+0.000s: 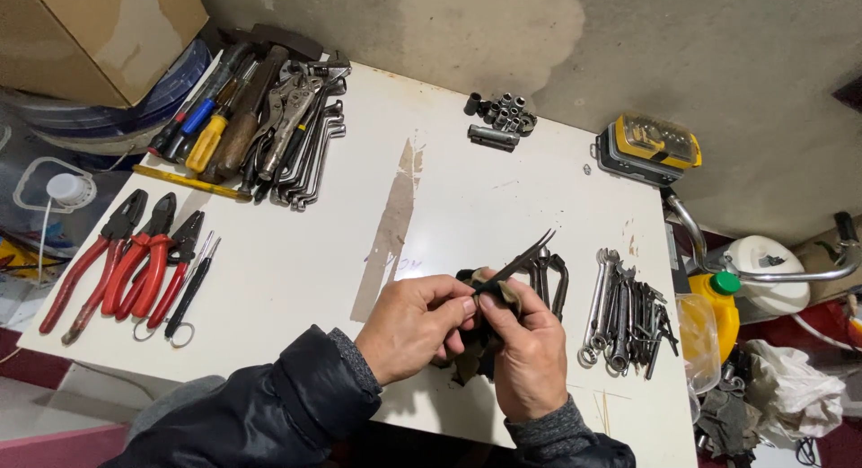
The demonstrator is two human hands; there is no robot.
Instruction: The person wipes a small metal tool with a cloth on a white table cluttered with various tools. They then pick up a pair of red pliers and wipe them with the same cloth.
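Both hands meet low on the white table (296, 261). Left hand (415, 326) grips a dark rag (471, 356); right hand (532, 351) pinches slim dark pliers (519, 263), tips angled up-right. Combination wrenches (620, 311) just right; red-handled pliers (126, 257) far left.

Even, soft light; sharp focus, faint shadows, slight wide-angle edge bending.

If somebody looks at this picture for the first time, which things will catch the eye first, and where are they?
First come the two hands at the bottom centre: the left hand and the right hand hold a thin dark tool wrapped in a dark cloth over the white table. Next, the red-handled pliers stand out at the left edge. A row of wrenches lies right of the hands.
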